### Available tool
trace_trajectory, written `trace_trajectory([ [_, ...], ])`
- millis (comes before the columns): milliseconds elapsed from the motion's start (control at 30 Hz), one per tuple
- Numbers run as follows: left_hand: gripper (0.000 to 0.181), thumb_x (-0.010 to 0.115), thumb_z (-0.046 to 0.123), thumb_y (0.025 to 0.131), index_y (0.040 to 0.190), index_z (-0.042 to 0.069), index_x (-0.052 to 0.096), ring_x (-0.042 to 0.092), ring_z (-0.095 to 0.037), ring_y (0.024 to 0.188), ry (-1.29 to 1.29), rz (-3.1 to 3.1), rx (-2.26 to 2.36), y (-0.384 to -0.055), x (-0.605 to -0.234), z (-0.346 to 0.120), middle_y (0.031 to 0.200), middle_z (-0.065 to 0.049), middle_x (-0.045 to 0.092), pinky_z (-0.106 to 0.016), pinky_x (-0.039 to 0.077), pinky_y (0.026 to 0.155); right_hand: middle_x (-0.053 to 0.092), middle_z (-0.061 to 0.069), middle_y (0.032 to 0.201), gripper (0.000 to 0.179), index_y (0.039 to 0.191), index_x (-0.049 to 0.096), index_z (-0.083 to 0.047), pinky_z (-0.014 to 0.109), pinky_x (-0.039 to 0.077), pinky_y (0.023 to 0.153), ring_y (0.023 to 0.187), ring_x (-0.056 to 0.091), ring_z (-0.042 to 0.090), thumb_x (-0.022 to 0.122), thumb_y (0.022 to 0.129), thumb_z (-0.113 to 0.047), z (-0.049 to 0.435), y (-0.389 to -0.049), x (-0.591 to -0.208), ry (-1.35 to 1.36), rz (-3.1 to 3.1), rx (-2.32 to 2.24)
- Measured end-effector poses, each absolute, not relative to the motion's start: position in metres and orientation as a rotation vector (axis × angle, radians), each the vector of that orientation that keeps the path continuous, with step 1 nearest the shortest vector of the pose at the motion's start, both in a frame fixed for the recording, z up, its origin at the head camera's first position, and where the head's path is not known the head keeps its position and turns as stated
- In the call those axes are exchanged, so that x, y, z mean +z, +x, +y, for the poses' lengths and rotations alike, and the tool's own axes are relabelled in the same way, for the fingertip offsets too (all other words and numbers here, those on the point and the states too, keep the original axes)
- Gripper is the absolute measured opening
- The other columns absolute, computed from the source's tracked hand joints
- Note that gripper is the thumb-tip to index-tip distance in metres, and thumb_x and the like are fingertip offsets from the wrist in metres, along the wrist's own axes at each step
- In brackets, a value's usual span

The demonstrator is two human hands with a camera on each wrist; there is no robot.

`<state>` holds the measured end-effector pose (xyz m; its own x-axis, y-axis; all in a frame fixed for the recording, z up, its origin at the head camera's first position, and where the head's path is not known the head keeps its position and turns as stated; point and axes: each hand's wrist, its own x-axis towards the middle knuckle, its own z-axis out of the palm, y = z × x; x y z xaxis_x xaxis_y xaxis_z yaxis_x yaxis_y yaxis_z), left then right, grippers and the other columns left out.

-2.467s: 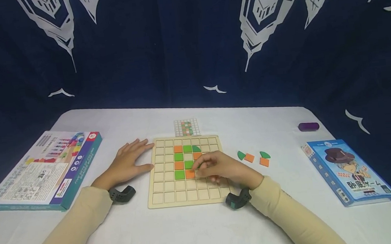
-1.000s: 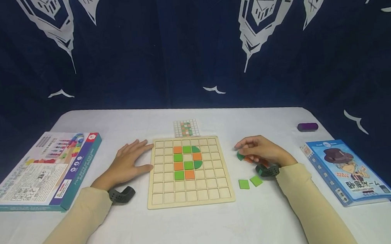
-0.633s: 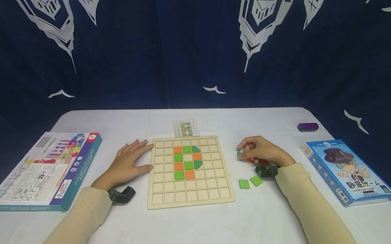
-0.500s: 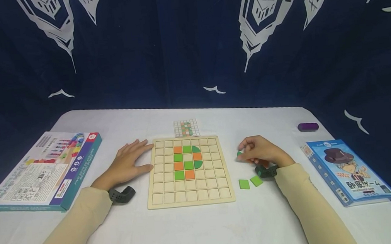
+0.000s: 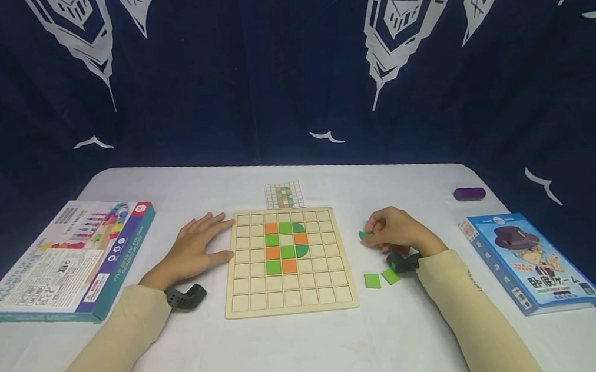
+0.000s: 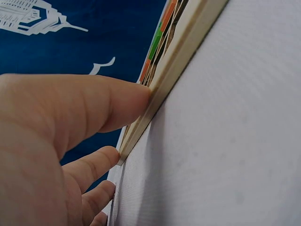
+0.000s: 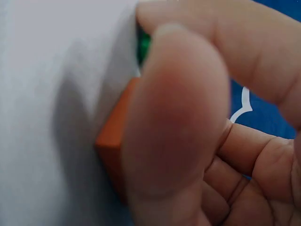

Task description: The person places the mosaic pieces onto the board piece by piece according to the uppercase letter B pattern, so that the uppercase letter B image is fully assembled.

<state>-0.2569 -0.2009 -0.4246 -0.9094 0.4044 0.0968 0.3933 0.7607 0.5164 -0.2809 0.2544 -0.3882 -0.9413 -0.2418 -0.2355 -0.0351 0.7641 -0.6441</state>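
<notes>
My left hand point(image 5: 193, 248) lies flat with fingers spread, thumb and fingertips at the left edge of the wooden grid board point(image 5: 251, 302). In the left wrist view the thumb touches the board's side point(image 6: 162, 89). Orange and green square tiles point(image 5: 274, 267) and two dark green rounded tiles point(image 5: 301, 250) sit in the board's cells. To the right of the board, my right hand point(image 5: 394, 229) pinches a dark green tile point(image 5: 364, 235) between thumb and index finger. An orange tile point(image 7: 115, 132) lies under that hand, partly hidden by the thumb.
Two light green square tiles point(image 5: 372, 281) lie in front of the right hand. A small pattern card point(image 5: 284, 195) lies behind the board. A large box point(image 5: 60, 260) is at left, a blue box point(image 5: 535, 260) at right, with a purple cylinder point(image 5: 469, 194) behind it.
My right hand has left the board for the tiles on the right and now pinches a dark green one. Another dark green tile shows in the board. My left hand has stayed put.
</notes>
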Motion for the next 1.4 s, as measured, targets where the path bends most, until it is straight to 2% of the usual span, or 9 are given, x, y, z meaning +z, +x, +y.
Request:
trace_trajectory([
  [200, 0.073, 0.072, 0.036, 0.097, 0.161, 0.008, 0.050, 0.020, -0.047, 0.163, 0.674, 2.933, 0.851, -0.257, -0.425, -0.202, 0.172, -0.022, 0.036, -0.066, 0.006, 0.131, 0.069, 0.004, 0.075, 0.013, 0.099, 0.073, 0.000, 0.028, 0.060, 0.062, 0.062, 0.068, 0.013, 0.076, 0.095, -0.013, 0.254, -0.279, -0.385, -0.244, 2.657, -0.976],
  [433, 0.073, 0.072, 0.036, 0.097, 0.161, 0.008, 0.051, 0.020, -0.047, 0.163, 0.674, 2.935, 0.850, -0.257, -0.426, -0.202, 0.172, -0.022, 0.036, -0.067, 0.006, 0.131, 0.072, 0.008, 0.079, 0.018, 0.102, 0.073, 0.006, 0.030, 0.063, 0.063, 0.063, 0.069, 0.014, 0.064, 0.103, -0.009, 0.256, -0.279, -0.381, -0.242, 2.646, -1.007],
  [667, 0.073, 0.072, 0.037, 0.097, 0.161, 0.008, 0.051, 0.020, -0.048, 0.162, 0.672, 2.933, 0.857, -0.256, -0.425, -0.202, 0.172, -0.022, 0.036, -0.067, 0.006, 0.130, 0.072, 0.006, 0.079, 0.016, 0.106, 0.071, 0.008, 0.026, 0.062, 0.061, 0.063, 0.067, 0.012, 0.066, 0.104, -0.007, 0.258, -0.278, -0.380, -0.261, 2.535, -1.132],
  [900, 0.073, 0.072, 0.038, 0.097, 0.161, 0.008, 0.051, 0.020, -0.047, 0.162, 0.681, 2.937, 0.858, -0.257, -0.427, -0.202, 0.172, -0.022, 0.036, -0.067, 0.006, 0.130, 0.079, 0.009, 0.093, 0.018, 0.115, 0.065, 0.005, 0.022, 0.058, 0.060, 0.067, 0.067, 0.010, 0.064, 0.106, -0.010, 0.256, -0.279, -0.377, -0.295, 2.328, -1.341],
  [1033, 0.073, 0.072, 0.037, 0.097, 0.161, 0.008, 0.051, 0.020, -0.048, 0.162, 0.675, 2.938, 0.858, -0.257, -0.427, -0.202, 0.172, -0.023, 0.036, -0.067, 0.006, 0.130, 0.074, 0.007, 0.089, 0.016, 0.113, 0.066, 0.004, 0.021, 0.057, 0.059, 0.069, 0.068, 0.010, 0.062, 0.106, -0.010, 0.248, -0.276, -0.374, -0.350, 2.233, -1.385],
  [1200, 0.073, 0.072, 0.038, 0.097, 0.161, 0.008, 0.052, 0.021, -0.048, 0.162, 0.669, 2.937, 0.849, -0.256, -0.426, -0.202, 0.172, -0.022, 0.036, -0.068, 0.007, 0.130, 0.069, 0.004, 0.080, 0.013, 0.109, 0.069, 0.001, 0.019, 0.054, 0.056, 0.065, 0.063, 0.009, 0.065, 0.103, -0.010, 0.234, -0.271, -0.370, -0.335, 2.194, -1.413],
  [1400, 0.073, 0.072, 0.038, 0.097, 0.161, 0.009, 0.051, 0.020, -0.047, 0.163, 0.671, 2.929, 0.867, -0.256, -0.426, -0.201, 0.172, -0.021, 0.036, -0.067, 0.006, 0.130, 0.071, 0.004, 0.086, 0.012, 0.109, 0.069, 0.003, 0.018, 0.054, 0.056, 0.067, 0.064, 0.008, 0.064, 0.098, -0.001, 0.218, -0.266, -0.371, -0.332, 2.120, -1.492],
])
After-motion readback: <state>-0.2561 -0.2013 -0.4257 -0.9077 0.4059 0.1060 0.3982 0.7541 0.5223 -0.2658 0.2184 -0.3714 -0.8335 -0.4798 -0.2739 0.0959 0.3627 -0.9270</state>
